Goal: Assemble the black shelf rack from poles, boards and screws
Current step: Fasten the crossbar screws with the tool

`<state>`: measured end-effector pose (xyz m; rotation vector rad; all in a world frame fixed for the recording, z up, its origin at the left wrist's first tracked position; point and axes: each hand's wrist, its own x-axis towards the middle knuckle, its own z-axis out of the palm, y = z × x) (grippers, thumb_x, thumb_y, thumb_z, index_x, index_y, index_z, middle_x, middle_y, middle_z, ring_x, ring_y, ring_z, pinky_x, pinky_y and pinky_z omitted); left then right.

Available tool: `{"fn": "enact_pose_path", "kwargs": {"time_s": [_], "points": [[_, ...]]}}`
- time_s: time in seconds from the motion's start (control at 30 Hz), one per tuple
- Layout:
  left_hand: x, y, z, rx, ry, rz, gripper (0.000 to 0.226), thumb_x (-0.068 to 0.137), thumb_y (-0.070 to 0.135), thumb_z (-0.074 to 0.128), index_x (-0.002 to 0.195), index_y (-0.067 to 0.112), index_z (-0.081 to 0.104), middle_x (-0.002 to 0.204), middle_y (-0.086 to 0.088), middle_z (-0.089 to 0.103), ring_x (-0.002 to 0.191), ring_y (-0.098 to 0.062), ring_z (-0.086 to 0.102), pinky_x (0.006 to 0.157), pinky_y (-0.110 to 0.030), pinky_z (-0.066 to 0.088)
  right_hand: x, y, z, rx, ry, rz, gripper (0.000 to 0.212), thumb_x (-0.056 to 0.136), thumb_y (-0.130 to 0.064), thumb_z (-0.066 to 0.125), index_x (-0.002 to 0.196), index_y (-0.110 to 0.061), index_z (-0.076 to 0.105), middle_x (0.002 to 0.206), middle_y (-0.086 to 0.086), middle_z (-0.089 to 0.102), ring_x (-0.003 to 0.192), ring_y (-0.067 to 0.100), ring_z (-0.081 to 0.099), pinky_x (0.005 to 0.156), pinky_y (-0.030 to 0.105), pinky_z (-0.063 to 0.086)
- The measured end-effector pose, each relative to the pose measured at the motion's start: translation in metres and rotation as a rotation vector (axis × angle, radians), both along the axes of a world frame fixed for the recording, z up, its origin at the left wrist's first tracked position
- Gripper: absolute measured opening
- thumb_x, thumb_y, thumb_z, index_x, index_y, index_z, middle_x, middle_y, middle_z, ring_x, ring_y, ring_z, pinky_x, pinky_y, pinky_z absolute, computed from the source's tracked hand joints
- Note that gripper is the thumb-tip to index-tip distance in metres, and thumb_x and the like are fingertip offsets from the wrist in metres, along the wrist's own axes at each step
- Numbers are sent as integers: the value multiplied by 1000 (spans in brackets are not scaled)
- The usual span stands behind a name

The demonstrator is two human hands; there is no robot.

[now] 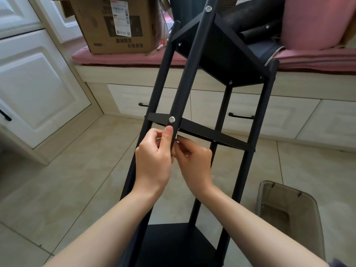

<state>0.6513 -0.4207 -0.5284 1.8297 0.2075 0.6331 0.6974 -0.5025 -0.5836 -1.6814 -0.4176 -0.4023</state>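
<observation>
Leaning away from the camera over a tiled floor (pixel 63 182), with the far end propped against a window seat with a pink cushion (pixel 123 58): the black shelf rack (pixel 221 54), largely put together, four poles joined to three boards. Gripping the nearest pole (pixel 185 78) just below a silver screw (pixel 171 119): the left hand (pixel 154 157), fingers curled round the pole and thumb laid flat along its front, tip almost touching the screw head. Tucked behind that same pole, just beside the left one: the right hand (pixel 194 160), fingers bent and pinching something small and pale against the pole's back side; too hidden to tell what. Crossing right above both hands: the middle board (pixel 208 133), seen edge-on, fixed at the screw. Higher up the pole, a second screw (pixel 208 9) at the top board (pixel 227 60). Close to the camera between the forearms: the bottom board (pixel 173 239). Sitting on the cushion at upper left: a cardboard box (pixel 115 29) with a white shipping label. Piled at upper right on the seat: dark fabric and a pink pillow (pixel 316 22). Below the seat, white drawers with black handles (pixel 240 116). At left, white cabinet doors (pixel 32 78). On the floor at lower right: a translucent bin (pixel 289 212).
</observation>
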Motion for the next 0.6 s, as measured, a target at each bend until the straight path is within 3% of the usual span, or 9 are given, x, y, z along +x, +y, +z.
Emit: {"fn": "enact_pose_path", "kwargs": {"time_s": [0.27,0.5,0.6], "points": [[7,-2,-2,-4,-3,17,40,93,57,49,72,24,56,54,6,57,45,-11,51,52,-29,37,8,16,1,50,62,12,12,89,-1,63,79,-4,70,66,7,66,63,19,57,56,22,43],[6,1,0,-34,0,35,43,94,54,50,74,16,55,53,4,54,44,-16,47,51,-32,36,8,18,1,25,43,26,12,90,-4,63,81,-2,69,68,7,66,64,17,55,59,24,43],[2,2,1,-60,1,43,40,101,44,52,74,15,55,56,2,55,45,-16,48,47,-26,37,5,10,4,7,77,44,14,93,-10,63,81,-4,68,70,6,65,65,17,54,61,29,42]]}}
